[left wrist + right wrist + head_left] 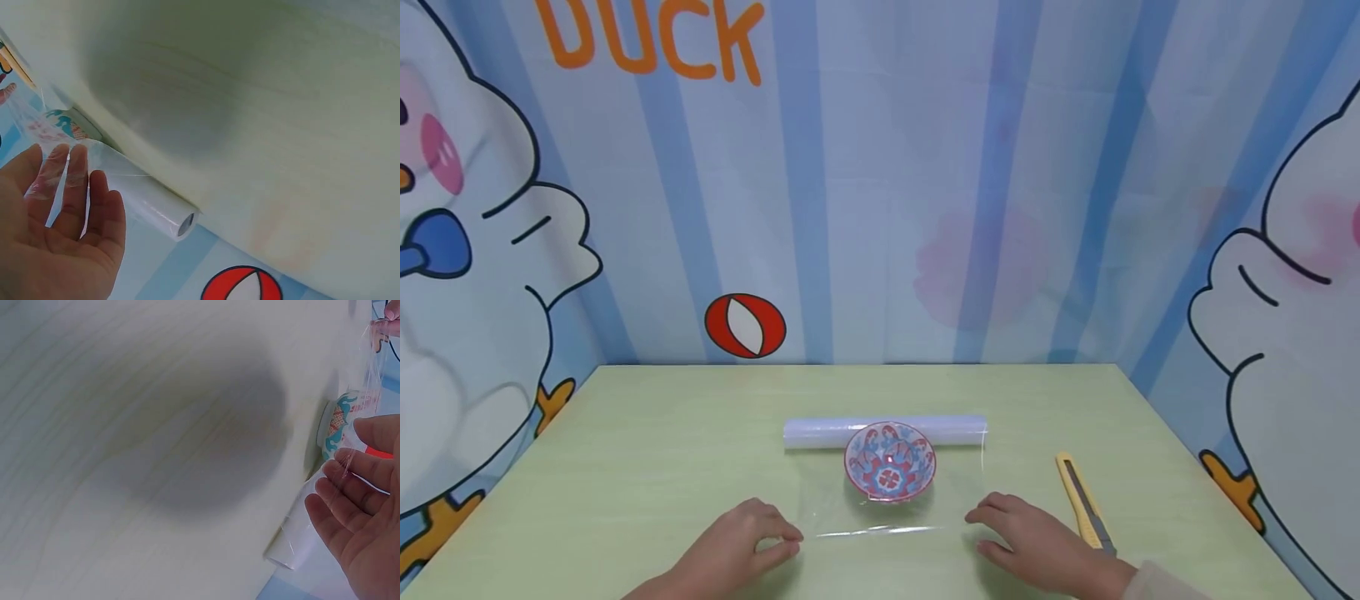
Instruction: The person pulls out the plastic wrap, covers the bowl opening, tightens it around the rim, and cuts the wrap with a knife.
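Observation:
A roll of plastic wrap (818, 434) lies crosswise on the table, behind a small red and blue patterned bowl (890, 468). From the roll a clear sheet of plastic wrap (880, 531) stretches toward me at the bowl, raised off the tabletop. At the sheet's near left corner, my left hand (733, 546) holds the film with thumb and fingers. My right hand (1037, 542) holds the near right corner, its thumb and index finger somewhat apart. In the wrist views the film (128, 161) crosses the fingertips; the exact grip is hard to see through it.
A yellow and grey utility knife (1084, 504) lies to the right, close beside my right wrist. The pale green table (662, 442) ends at a blue striped cloth backdrop (880, 208) with cartoon ducks and a red ball printed on it.

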`<state>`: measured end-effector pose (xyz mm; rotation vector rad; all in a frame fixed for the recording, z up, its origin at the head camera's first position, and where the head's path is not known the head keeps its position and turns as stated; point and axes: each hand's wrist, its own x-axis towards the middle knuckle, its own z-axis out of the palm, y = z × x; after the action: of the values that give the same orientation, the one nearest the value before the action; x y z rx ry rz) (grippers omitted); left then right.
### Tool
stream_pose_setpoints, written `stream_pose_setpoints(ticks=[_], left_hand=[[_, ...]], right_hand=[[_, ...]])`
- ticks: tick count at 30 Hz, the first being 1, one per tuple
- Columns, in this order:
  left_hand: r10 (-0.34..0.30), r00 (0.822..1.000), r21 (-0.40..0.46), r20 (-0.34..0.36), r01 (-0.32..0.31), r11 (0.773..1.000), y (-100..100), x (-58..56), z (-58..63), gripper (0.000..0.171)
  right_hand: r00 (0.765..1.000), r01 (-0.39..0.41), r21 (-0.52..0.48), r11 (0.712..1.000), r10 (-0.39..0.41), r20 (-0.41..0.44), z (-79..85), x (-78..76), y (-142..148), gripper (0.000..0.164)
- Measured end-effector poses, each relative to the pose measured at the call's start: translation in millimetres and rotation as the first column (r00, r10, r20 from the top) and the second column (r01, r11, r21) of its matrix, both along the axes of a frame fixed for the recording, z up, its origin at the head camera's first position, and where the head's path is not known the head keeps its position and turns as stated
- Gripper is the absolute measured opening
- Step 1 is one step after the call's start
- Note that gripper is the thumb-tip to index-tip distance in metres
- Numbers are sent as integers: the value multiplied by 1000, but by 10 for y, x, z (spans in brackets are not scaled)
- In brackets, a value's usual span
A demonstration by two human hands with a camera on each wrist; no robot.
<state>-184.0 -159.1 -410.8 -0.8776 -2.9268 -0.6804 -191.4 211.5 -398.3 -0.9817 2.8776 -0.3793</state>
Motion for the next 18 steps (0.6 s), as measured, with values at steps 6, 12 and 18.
stream_pose_setpoints(ticks=[6,12,18], left_hand=[[46,999,75,12,-47,996,-14,-146,-33,21],[61,997,78,54,-65,995,14,-305,-65,19],[81,995,102,49,-86,991,43,-401,-71,16]], right_hand=[[1000,24,-56,998,-23,6,-87,-94,-27,23],[994,95,-184,978,-82,73,-161,-191,-44,24],[972,222,-227,948,-196,132,-192,-292,-108,13]])
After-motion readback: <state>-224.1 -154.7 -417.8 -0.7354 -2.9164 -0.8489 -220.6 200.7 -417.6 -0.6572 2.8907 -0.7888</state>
